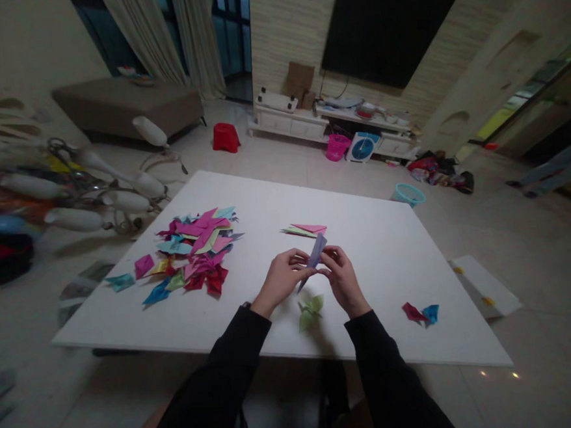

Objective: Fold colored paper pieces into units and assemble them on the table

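A folded strip of purple origami paper is held slantwise above the white table. My left hand pinches its left side, and my right hand grips it from the right with bent fingers. Just below the hands lies a light green origami piece with pointed flaps. Beyond them rests a small stack of folded paper triangles, pink on top with green beneath. A large heap of colourful folded paper pieces covers the table's left part.
Toward the right front corner lie a dark red paper piece and a blue one. A chandelier with white shades reaches the table's left edge. On the floor beyond are a red stool and a pink basket.
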{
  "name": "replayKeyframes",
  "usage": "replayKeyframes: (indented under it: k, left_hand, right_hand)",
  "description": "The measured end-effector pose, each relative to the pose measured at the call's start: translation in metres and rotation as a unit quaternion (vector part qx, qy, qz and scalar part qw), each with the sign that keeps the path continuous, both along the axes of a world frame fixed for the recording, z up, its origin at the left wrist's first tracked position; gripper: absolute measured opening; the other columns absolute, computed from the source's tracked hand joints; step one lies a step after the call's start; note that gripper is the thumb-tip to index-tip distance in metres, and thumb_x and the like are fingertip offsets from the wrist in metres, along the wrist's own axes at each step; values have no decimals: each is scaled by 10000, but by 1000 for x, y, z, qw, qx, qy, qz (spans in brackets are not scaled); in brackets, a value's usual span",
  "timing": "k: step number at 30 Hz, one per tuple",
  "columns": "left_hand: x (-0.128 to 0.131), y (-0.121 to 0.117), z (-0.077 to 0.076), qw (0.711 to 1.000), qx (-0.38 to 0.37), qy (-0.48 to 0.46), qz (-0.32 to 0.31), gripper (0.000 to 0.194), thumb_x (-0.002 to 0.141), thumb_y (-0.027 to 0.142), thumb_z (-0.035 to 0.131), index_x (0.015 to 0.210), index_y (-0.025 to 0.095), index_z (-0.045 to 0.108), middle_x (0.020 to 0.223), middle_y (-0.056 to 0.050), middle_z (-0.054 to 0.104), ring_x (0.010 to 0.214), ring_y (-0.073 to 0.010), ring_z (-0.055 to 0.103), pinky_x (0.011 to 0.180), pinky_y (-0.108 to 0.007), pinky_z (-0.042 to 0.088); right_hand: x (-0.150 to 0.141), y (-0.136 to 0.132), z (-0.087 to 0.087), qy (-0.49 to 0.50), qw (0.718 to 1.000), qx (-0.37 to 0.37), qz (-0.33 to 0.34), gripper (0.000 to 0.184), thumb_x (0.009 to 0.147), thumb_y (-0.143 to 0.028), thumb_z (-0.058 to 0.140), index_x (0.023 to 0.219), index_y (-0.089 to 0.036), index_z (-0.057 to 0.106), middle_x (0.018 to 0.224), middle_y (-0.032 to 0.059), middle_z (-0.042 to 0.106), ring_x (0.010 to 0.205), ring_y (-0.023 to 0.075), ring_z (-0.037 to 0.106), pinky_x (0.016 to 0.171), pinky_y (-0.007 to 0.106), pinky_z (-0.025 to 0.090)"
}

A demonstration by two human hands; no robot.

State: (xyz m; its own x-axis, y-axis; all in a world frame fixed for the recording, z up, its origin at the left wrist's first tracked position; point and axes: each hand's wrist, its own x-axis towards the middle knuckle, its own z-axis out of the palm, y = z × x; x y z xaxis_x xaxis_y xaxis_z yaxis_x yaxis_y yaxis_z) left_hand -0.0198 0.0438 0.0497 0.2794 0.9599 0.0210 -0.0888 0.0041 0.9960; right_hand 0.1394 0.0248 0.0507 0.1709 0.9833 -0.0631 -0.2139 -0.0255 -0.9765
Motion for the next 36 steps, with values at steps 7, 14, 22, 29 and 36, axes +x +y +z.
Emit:
replayKeyframes:
  k: [7, 14, 22, 29, 36]
  left_hand:
    - [8, -3, 2, 994, -72, -74, 25, 331, 661, 270, 837, 903, 131, 660, 879, -73, 746, 809, -197, 724, 796, -350, 598]
    - [11, -10, -1, 996, -28, -47, 67, 344, 658, 238, 826, 935, 135, 649, 942, -59, 712, 760, -158, 695, 707, -284, 580]
    - [14, 0, -2, 996, -28, -56, 69, 475, 606, 217, 854, 1005, 134, 610, 1012, -86, 711, 831, -176, 701, 743, -302, 587]
    - [17, 3, -9, 998, -25, -47, 45, 420, 656, 168, 791, 1019, 145, 581, 947, -84, 730, 798, -165, 706, 698, -266, 565]
    - [19, -4, -5, 995, -46, -89, 1, 506, 717, 208, 780, 1168, 170, 553, 1154, -145, 714, 799, -157, 719, 757, -299, 581]
  right_hand:
    - [-4, 8, -3, -41, 997, 51, 33, 294, 723, -387, 816, 906, -215, 663, 911, 20, 697, 876, 174, 635, 803, 307, 508]
    - [-7, -1, -2, -53, 999, 6, -9, 240, 746, -431, 765, 823, -217, 689, 838, 10, 694, 794, 162, 623, 662, 265, 463]
    - [0, -4, -5, -76, 997, -25, -23, 202, 705, -384, 784, 795, -209, 740, 810, 21, 716, 769, 161, 617, 660, 277, 452]
    - [-4, 5, -4, -66, 996, -4, -53, 248, 623, -352, 836, 733, -208, 666, 696, -15, 648, 670, 139, 567, 602, 268, 429]
    - [-5, 3, -2, -56, 997, 20, -41, 266, 653, -379, 838, 746, -211, 654, 712, -16, 636, 676, 137, 562, 616, 273, 441]
